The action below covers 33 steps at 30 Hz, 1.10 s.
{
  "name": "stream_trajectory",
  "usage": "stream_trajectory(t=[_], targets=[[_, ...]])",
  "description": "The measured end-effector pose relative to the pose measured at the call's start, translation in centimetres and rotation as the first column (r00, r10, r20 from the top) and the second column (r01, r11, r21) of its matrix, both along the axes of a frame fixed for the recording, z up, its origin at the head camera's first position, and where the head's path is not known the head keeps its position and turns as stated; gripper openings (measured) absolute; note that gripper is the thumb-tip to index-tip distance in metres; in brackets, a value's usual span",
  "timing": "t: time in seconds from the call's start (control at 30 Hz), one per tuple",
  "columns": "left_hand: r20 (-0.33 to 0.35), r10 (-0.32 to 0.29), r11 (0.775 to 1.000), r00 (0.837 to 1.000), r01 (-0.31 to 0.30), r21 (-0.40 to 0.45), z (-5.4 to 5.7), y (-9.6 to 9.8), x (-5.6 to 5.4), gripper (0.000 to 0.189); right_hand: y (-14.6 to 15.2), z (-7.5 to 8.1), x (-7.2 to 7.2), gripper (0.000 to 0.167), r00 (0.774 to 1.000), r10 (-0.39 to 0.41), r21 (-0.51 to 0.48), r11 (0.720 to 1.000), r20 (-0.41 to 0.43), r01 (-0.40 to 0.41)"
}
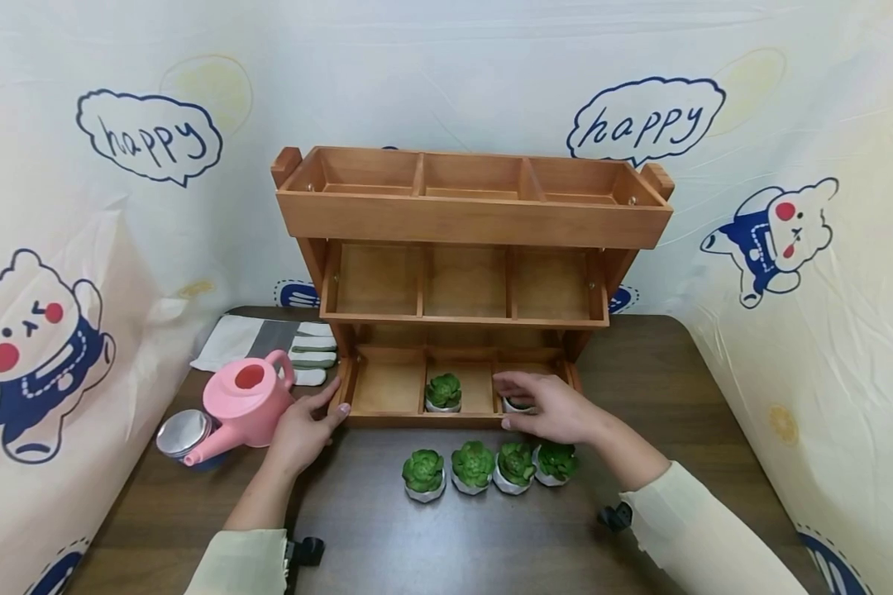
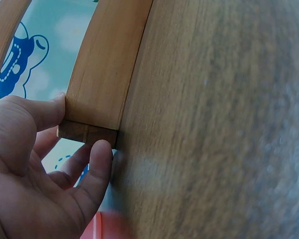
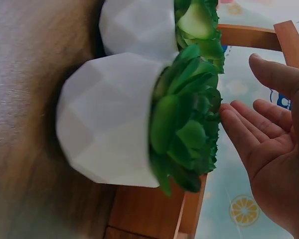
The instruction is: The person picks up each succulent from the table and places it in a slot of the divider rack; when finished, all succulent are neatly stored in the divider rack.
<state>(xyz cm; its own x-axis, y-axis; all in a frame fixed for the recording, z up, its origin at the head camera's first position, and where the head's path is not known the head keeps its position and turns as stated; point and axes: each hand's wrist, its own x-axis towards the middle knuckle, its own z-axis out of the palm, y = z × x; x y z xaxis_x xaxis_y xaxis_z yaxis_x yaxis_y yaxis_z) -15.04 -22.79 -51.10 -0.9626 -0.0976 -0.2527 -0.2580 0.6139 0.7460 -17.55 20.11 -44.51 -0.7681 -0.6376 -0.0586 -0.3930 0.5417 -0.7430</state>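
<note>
A three-tier wooden planter shelf (image 1: 472,221) stands on the table, each tier split into three compartments. My left hand (image 1: 303,431) holds the bottom tier's front left corner between thumb and fingers, as the left wrist view also shows. Over the bottom right compartment is my right hand (image 1: 554,406), fingers and thumb extended around a mostly covered potted succulent (image 1: 517,406). Another potted succulent (image 1: 443,392) sits in the bottom middle compartment. Several more succulents (image 1: 472,466) in white faceted pots (image 3: 112,117) line up before the shelf.
Left of the shelf stands a pink watering can (image 1: 247,397), close to my left hand. Beside it is a silver-lidded jar (image 1: 183,433). Striped gloves (image 1: 271,340) lie behind the can. Printed fabric (image 1: 432,74) hangs around the table's back and sides.
</note>
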Motion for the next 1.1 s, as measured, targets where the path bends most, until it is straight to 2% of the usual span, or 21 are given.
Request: stream_trajectory(t=[0.47, 0.87, 1.1], targets=[[0.008, 0.002, 1.0, 1.0, -0.002, 0.003, 0.0, -0.1, -0.2, 0.068, 2.0, -0.3, 2.1, 0.063, 1.0, -0.026, -0.075, 0.997, 0.004, 0.027], [0.015, 0.004, 1.0, 1.0, -0.004, 0.019, -0.2, -0.1, -0.2, 0.068, 3.5, -1.2, 3.6, 0.06, 0.997, -0.046, -0.07, 0.997, -0.061, 0.041], [0.021, 0.008, 1.0, 1.0, -0.008, 0.021, 0.0, 0.0, -0.2, 0.068, 4.4, -1.4, 4.3, 0.061, 0.991, -0.085, -0.069, 0.995, -0.101, 0.078]])
